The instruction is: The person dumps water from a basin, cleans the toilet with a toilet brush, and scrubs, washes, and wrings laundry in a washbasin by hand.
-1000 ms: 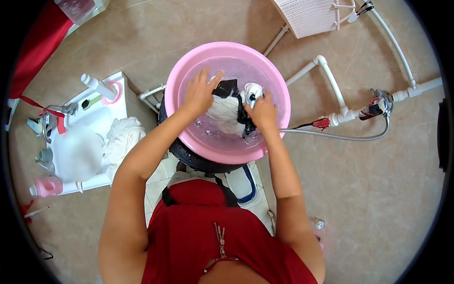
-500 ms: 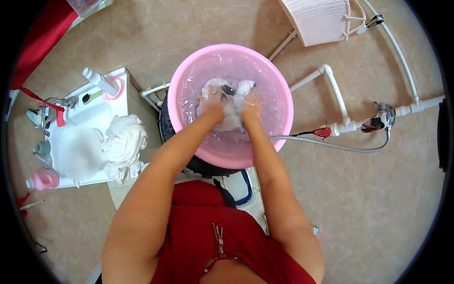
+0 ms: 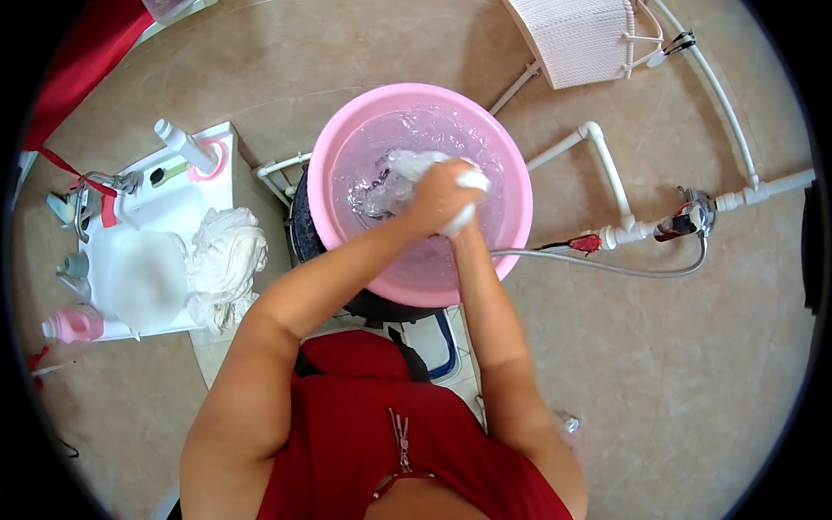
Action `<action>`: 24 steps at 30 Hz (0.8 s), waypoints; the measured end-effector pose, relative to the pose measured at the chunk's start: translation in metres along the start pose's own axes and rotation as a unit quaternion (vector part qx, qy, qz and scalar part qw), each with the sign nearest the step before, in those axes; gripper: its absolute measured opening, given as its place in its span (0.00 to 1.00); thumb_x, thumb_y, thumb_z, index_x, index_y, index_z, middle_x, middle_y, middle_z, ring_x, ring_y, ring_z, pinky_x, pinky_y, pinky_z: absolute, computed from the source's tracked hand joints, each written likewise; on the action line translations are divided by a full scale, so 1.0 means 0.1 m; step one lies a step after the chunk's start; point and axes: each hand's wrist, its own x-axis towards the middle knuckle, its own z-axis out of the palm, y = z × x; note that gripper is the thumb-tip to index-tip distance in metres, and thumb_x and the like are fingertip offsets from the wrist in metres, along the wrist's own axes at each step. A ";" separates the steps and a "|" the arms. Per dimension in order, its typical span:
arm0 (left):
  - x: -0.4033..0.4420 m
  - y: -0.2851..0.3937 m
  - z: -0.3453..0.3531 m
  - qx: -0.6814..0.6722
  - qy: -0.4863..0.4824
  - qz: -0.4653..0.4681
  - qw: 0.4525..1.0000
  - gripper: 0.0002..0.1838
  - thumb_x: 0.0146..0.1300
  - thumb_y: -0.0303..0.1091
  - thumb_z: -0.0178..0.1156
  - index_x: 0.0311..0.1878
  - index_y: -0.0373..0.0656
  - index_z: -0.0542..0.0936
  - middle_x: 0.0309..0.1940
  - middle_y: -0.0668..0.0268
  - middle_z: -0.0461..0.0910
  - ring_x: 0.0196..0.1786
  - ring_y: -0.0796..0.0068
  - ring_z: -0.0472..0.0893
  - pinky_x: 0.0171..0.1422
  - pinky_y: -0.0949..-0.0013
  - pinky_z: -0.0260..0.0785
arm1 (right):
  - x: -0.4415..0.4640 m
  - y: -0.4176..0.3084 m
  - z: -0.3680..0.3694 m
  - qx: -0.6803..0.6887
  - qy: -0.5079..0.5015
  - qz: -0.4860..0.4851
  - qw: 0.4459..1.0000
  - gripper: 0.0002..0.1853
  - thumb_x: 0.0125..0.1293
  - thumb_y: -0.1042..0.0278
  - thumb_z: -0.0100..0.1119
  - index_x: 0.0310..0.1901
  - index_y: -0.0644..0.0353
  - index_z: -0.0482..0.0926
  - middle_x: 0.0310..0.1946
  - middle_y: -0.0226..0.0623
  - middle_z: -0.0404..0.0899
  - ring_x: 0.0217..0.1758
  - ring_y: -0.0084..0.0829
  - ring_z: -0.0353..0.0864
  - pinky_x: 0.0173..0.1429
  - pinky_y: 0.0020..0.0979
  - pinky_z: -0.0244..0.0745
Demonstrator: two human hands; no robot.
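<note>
A pink basin (image 3: 420,93) of water stands in front of me. My left hand (image 3: 440,192) is closed around a bunched wet white cloth (image 3: 414,163) over the basin's right half. Below and beside it, my right hand (image 3: 464,230) is pressed to the same cloth, its fingers mostly hidden by the cloth and the left hand. White folds bulge out to the right of the left fingers. The rest of the cloth trails leftward into the rippling water, with a dark patch showing near its left part.
On the left, a white sink (image 3: 160,208) holds a pale round bowl (image 3: 147,282). A heap of white cloth (image 3: 227,260) lies on its edge, near a white bottle (image 3: 186,146) and a pink bottle (image 3: 76,323). A metal hose (image 3: 607,267) runs from the wall pipes to the basin.
My hands were apart, dipped in the water on the spread cloth. Now they have come together at the right, gripping the cloth in a bunch raised partly from the water.
</note>
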 end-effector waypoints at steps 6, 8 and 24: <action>-0.20 0.29 0.34 0.158 -0.013 0.112 0.981 0.16 0.41 0.43 0.66 0.30 0.41 0.83 0.30 0.54 0.80 0.37 0.52 0.79 0.44 0.56 0.71 | -0.50 -0.21 0.14 0.140 -0.174 0.057 0.973 0.25 0.65 0.57 0.55 0.59 0.63 0.68 0.52 0.44 0.74 0.54 0.38 0.75 0.54 0.39 0.74; -0.13 0.18 0.30 0.177 0.030 0.093 0.979 0.16 0.42 0.47 0.66 0.29 0.44 0.83 0.28 0.55 0.80 0.35 0.53 0.80 0.42 0.55 0.72 | -0.38 -0.19 0.15 0.133 -0.175 0.045 0.975 0.24 0.65 0.57 0.55 0.58 0.63 0.69 0.51 0.43 0.75 0.53 0.37 0.76 0.53 0.38 0.75; -0.13 -0.44 -1.21 0.602 -0.169 -0.025 0.780 0.43 0.47 0.45 0.68 0.67 0.48 0.62 0.72 0.54 0.44 0.74 0.48 0.45 0.69 0.36 0.46 | -0.38 -1.30 0.01 -0.828 0.118 -0.272 0.476 0.26 0.54 0.67 0.57 0.56 0.69 0.71 0.59 0.62 0.66 0.56 0.56 0.73 0.57 0.44 0.71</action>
